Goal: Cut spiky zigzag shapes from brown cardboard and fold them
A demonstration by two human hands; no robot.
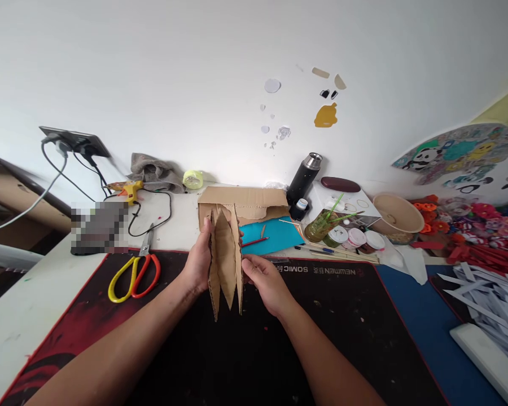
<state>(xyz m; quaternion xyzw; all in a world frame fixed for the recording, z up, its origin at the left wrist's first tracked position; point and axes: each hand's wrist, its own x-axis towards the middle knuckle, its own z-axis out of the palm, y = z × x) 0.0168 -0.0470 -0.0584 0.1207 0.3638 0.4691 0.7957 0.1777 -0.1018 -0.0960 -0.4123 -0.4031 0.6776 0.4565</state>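
Observation:
Several pointed cardboard pieces point(226, 262) stand side by side between my hands above the black mat, their tips pointing down toward me. My left hand point(200, 256) grips them from the left, thumb up along the outer edge. On the other side my right hand point(260, 276) pinches the right-hand piece, thumb on its edge; its other fingers are partly hidden behind the cardboard. Behind the pieces lies a larger torn cardboard sheet point(258, 197), next to blue paper point(275, 237) with a red pencil point(255, 241) on it.
Scissors with yellow and red handles point(146, 276) lie left on the mat point(322, 327). A yellow glue gun point(131, 189) with its cord sits behind them. At the back right stand a black thermos point(302, 177), a jar of brushes point(319, 227) and paint pots point(355, 238). White paper strips point(486, 304) lie far right.

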